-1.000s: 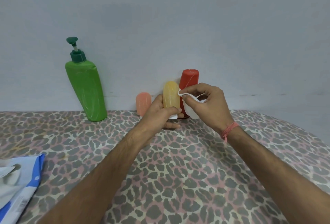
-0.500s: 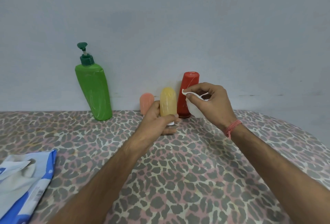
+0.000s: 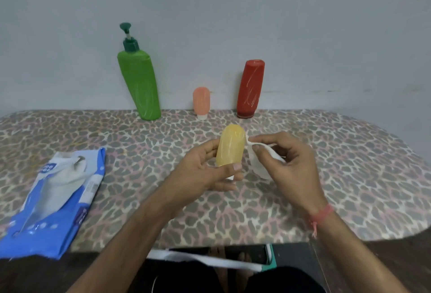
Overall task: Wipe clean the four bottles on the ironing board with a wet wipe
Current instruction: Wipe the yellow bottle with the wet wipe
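My left hand (image 3: 205,171) grips a small yellow bottle (image 3: 229,145), cap end down, above the middle of the ironing board (image 3: 349,176). My right hand (image 3: 289,164) pinches a white wet wipe (image 3: 258,162) right beside the yellow bottle's upper right side. Against the wall at the back stand a tall green pump bottle (image 3: 140,82), a small pink bottle (image 3: 201,102) and a red bottle (image 3: 250,88) resting on its cap.
A blue and white wet wipe packet (image 3: 56,199) lies flat on the board's left part, reaching its front edge. The grey wall runs right behind the bottles. Below the front edge I see my legs and a white and green frame (image 3: 268,262).
Both hands have drawn the yellow bottle and the wipe toward me, away from the row at the wall. The view has tilted down, showing the board's front edge.
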